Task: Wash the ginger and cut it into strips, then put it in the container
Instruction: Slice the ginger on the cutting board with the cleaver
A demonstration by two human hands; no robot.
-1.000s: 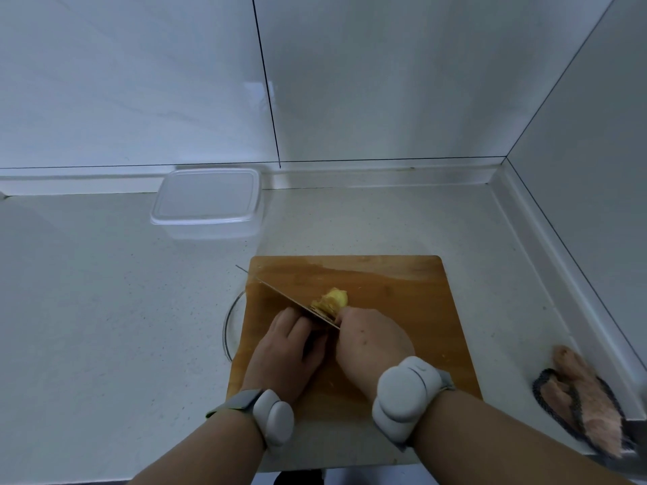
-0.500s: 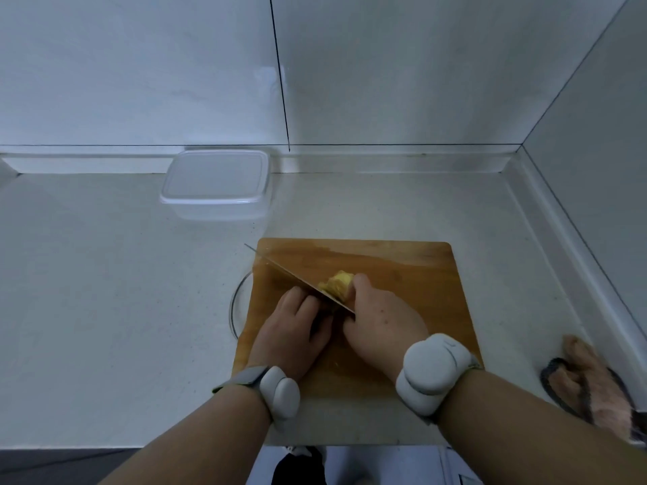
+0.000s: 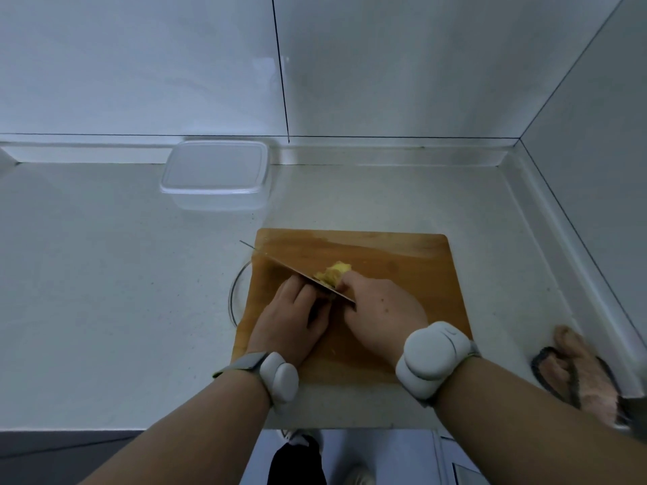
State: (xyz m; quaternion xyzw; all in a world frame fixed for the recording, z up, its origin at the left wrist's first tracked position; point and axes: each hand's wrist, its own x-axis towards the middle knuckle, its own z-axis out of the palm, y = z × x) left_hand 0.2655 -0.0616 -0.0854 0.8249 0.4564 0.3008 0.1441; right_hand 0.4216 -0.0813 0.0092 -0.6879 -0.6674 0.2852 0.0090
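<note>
Mid-board, the left hand (image 3: 290, 320) grips the knife (image 3: 297, 273) while the right hand's (image 3: 381, 311) fingertips pin the ginger (image 3: 332, 273) touching the blade, so a slip could nick them.
</note>
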